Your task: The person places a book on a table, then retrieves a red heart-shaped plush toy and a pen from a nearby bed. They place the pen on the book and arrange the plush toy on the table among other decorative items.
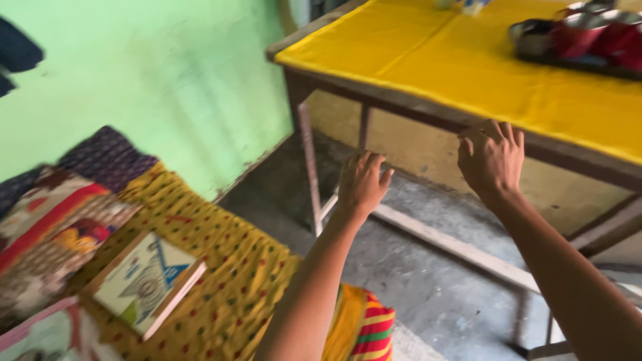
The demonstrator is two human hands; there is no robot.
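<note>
Both hands reach toward the table [428, 117], a wooden frame under a yellow cloth [468, 67], and hold nothing. The right hand [491, 159] hangs just before the table's front edge, its fingers loosely curled and slightly apart; whether they touch the wood cannot be told. The left hand [361, 184] is lower, in front of the table leg [309, 174], fingers bent and a little spread, clear of everything. On the table's far right sit red and steel pots [588, 33], cut off by the frame. At lower left a book [144, 281] with a pale cover and blue shapes lies on a yellow dotted bedspread [227, 274], beside patterned pillows [53, 227] that are blurred. A green wall [167, 80] stands behind.
</note>
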